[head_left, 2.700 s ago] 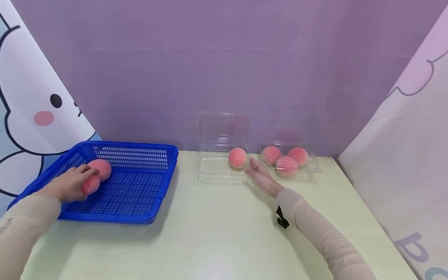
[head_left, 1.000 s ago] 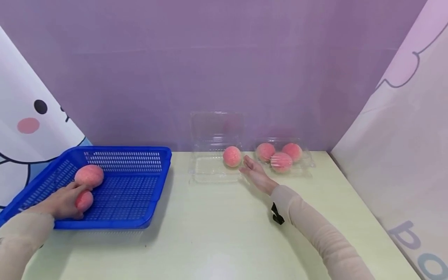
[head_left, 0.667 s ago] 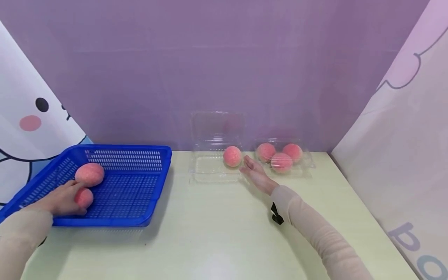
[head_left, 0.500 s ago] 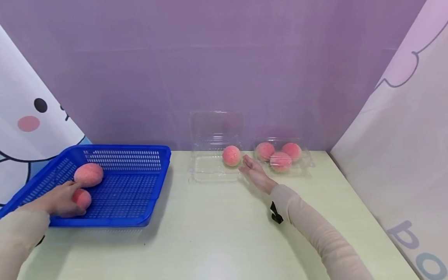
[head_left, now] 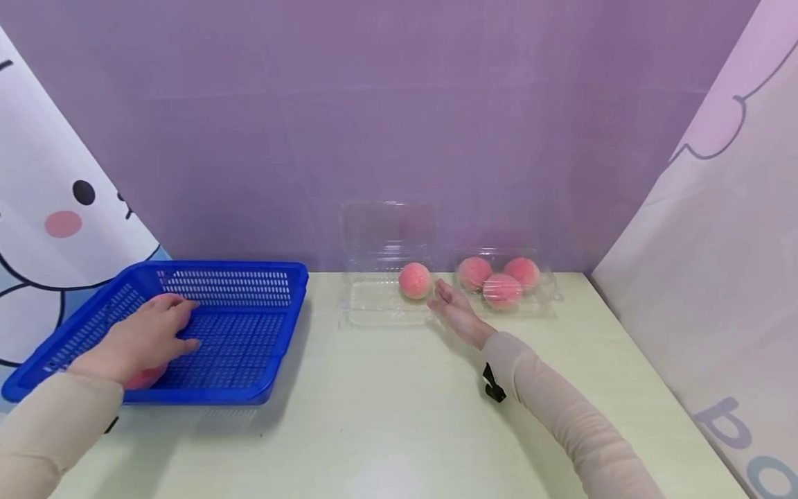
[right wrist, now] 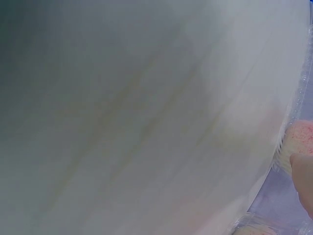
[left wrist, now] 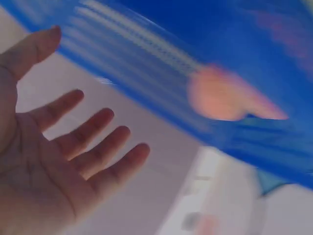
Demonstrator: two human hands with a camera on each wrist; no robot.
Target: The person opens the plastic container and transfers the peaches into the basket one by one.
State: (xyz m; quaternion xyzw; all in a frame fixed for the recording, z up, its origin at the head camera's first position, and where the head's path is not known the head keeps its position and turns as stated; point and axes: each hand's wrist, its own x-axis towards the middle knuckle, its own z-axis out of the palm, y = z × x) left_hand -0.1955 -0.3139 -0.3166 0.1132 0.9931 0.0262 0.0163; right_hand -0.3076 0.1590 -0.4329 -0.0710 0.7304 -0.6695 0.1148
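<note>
My left hand (head_left: 146, 336) is over the blue plastic basket (head_left: 289, 346), its fingers spread and nothing in its grasp. Partly hidden beneath it, a peach (head_left: 146, 378) lies near the basket's front side, and another peach (head_left: 167, 298) lies farther back. The left wrist view shows the open palm (left wrist: 44, 176) and a blurred peach (left wrist: 215, 95). My right hand (head_left: 461, 315) rests with straight fingers beside a clear clamshell box (head_left: 368, 294), whose lid stands raised. Inside that box, on its right side, sits one peach (head_left: 415, 281). A sleeve covers most of the right wrist view.
Right of my right hand stands a second clear clamshell box (head_left: 542, 301) with three peaches, one at its front (head_left: 502, 291). A purple backdrop (head_left: 399, 125) rises behind the pale table (head_left: 374, 402). Printed panels stand on both sides.
My left hand has let go of the peach in the front left of the basket, then lifted and moved right with fingers spreading. My right hand has stayed beside the raised-lid box.
</note>
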